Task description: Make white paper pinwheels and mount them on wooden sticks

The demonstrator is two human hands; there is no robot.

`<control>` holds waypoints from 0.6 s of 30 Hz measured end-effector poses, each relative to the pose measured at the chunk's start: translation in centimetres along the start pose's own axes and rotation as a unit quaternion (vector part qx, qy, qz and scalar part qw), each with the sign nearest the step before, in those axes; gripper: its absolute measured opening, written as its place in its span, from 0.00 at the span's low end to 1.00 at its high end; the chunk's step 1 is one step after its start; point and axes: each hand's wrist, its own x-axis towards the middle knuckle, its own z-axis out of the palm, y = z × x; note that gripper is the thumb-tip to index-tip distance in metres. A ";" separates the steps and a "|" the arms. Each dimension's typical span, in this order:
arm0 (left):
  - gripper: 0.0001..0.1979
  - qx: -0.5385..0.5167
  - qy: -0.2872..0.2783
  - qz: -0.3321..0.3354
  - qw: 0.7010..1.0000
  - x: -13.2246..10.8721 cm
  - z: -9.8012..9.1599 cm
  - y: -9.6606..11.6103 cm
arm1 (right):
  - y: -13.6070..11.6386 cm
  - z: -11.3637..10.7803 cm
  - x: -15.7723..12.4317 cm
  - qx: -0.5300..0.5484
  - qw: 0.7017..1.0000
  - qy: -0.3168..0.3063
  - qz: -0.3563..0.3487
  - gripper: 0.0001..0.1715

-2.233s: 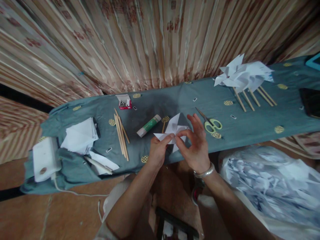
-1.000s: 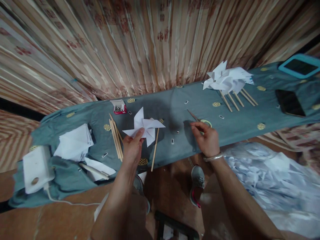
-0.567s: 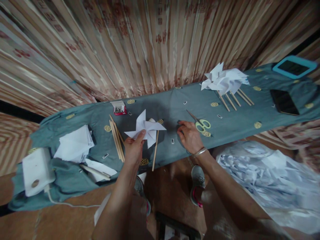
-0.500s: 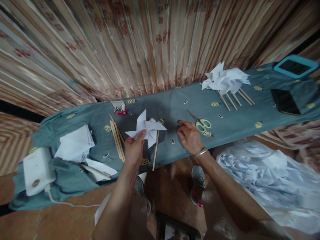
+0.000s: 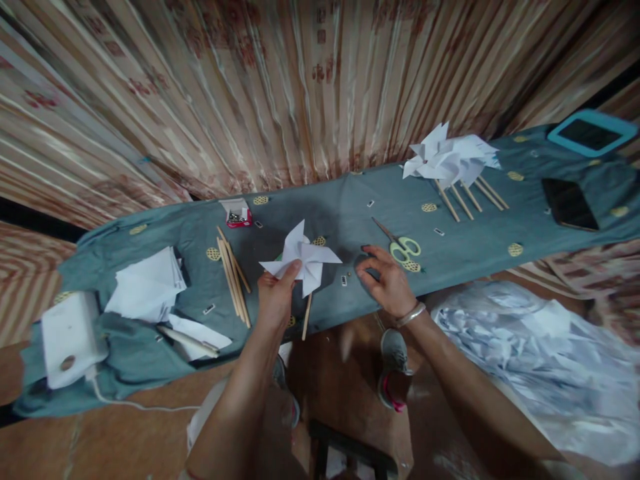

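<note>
A white paper pinwheel (image 5: pixel 313 261) is held by my left hand (image 5: pixel 277 287), thumb on top near its centre. Part of a wooden stick (image 5: pixel 307 318) shows below the pinwheel; its upper end is hidden under the paper. To the right, my right hand (image 5: pixel 386 280) hovers over the cloth with its fingers curved and apart, nothing visible between them. A tiny shiny piece (image 5: pixel 349 274) lies on the cloth just left of those fingertips. Scissors with green handles (image 5: pixel 404 249) rest right behind this hand.
Loose sticks (image 5: pixel 233 280), a red box of small metal pieces (image 5: pixel 239 217) and stacked paper (image 5: pixel 147 285) lie left. Several finished pinwheels (image 5: pixel 450 157), a phone (image 5: pixel 570 203) and a blue-framed tablet (image 5: pixel 592 133) are at right. A plastic bag (image 5: pixel 540 360) stands below.
My left hand and the pinwheel have moved slightly right, covering more of the stick. My right hand has shifted a little right and down, and the tiny piece now shows beside it.
</note>
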 end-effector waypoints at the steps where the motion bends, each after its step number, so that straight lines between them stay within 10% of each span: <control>1: 0.18 0.008 -0.005 0.002 1.000 0.0 0.0 -0.2 | -0.2 0.0 0.0 -0.001 1.000 0.007 0.000 0.08; 18: 0.13 0.059 -0.017 0.016 0.998 -0.8 1.0 -1.0 | -1.6 1.1 -1.0 -0.053 0.998 0.004 -0.027 0.08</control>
